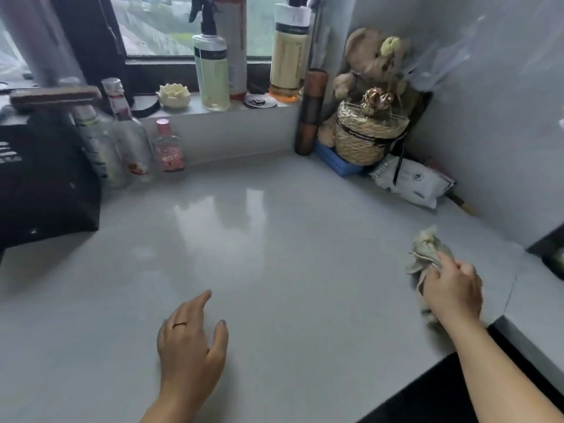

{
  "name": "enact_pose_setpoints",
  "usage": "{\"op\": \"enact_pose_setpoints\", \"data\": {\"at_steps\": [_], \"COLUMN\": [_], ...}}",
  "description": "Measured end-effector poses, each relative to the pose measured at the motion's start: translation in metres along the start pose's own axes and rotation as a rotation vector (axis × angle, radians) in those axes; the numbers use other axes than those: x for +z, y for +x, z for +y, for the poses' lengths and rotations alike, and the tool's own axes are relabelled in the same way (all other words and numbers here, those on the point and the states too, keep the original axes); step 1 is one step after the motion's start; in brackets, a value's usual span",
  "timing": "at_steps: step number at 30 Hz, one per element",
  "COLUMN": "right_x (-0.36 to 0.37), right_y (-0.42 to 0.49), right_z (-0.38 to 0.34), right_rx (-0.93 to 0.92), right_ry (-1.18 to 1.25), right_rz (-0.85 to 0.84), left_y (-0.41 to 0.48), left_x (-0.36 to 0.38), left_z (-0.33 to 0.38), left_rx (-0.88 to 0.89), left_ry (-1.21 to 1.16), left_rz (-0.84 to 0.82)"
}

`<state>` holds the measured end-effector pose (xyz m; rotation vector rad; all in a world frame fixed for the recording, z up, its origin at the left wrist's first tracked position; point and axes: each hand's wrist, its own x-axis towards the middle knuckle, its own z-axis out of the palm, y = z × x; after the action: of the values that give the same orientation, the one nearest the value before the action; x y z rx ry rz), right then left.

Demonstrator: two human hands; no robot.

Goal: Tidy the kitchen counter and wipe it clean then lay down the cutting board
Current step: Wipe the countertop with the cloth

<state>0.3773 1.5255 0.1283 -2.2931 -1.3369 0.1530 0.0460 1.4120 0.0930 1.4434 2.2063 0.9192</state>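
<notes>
The left hand (190,337) is held loose over the counter (274,239), empty. A rag (425,254) is gripped by the right hand (451,291) at the right side. The glass bottles (131,138) behind could be knocked over by a wide wipe. Yellow liquid is seen in the spray bottle (212,74).

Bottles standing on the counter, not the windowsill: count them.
3, at the left: small pink-capped bottle, tall red-capped bottle, clear bottle beside the black bag. More may hide behind it.
</notes>
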Motion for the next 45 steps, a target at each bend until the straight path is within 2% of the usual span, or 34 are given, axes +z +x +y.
{"op": "enact_pose_setpoints", "data": {"at_steps": [4,9,16,23,26,29,32,34,37,40,43,45], "right_x": [0.000,0.043,0.108,0.166,0.177,0.178,0.171,0.163,0.151,0.145,0.153,0.162], "right_y": [0.065,0.091,0.105,0.106,0.072,0.006,-0.070,-0.101,-0.087,-0.016,0.084,0.136], "right_z": [0.044,0.016,-0.097,-0.199,-0.228,-0.244,-0.253,-0.257,-0.263,-0.268,-0.260,-0.248], "right_rx": [0.190,0.115,-0.213,-0.406,-0.499,-0.719,-0.933,-1.013,-0.924,-0.797,-0.450,-0.375], "right_ry": [-0.057,0.028,0.003,-0.036,-0.034,-0.011,0.073,0.147,0.327,0.465,0.425,0.241], "right_rz": [0.000,0.015,-0.145,-0.274,-0.316,-0.417,-0.638,-0.773,-0.823,-0.622,-0.400,-0.352], "left_y": [0.017,0.035,0.057,0.054,0.049,0.047,0.049,0.052,0.054,0.056,0.060,0.063], "left_x": [0.032,0.049,0.052,0.040,0.033,0.029,0.028,0.028,0.028,0.026,0.028,0.029], "left_z": [0.033,0.047,0.048,0.040,0.036,0.033,0.033,0.034,0.031,0.026,0.021,0.017], "left_rx": [-0.069,-0.166,-0.251,-0.299,-0.322,-0.345,-0.351,-0.336,-0.334,-0.343,-0.335,-0.334], "left_ry": [0.035,0.036,0.049,0.054,0.065,0.079,0.100,0.135,0.167,0.163,0.166,0.165], "left_rz": [0.028,0.091,0.175,0.294,0.349,0.368,0.406,0.424,0.447,0.451,0.435,0.428]}}
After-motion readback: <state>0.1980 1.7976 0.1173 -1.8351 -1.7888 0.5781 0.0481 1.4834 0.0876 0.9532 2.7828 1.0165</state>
